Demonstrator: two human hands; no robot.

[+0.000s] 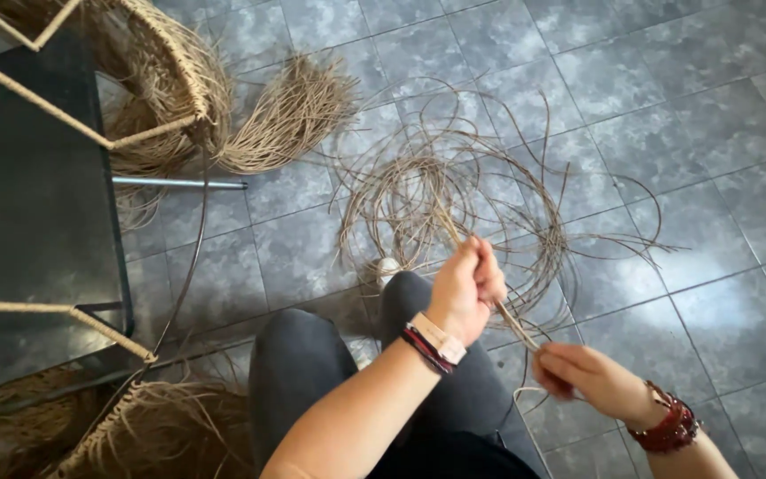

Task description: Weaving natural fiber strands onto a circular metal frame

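My left hand (467,286) is closed around a thin tan cane strand (516,326), held up over my knee. My right hand (582,377), lower and to the right, pinches the same strand between its fingers. The strand runs slanting between the two hands and on up into a loose tangled coil of cane strands (454,186) spread on the grey tiled floor just beyond my knees. A band sits on my left wrist and a red beaded bracelet on my right.
My legs in dark trousers (303,355) fill the lower middle. A dark metal frame partly wrapped in woven fibre (179,71) stands at the left, with a thick fibre bundle (290,115) and a metal rod (179,184) beside it. More loose fibre (161,426) lies at the bottom left.
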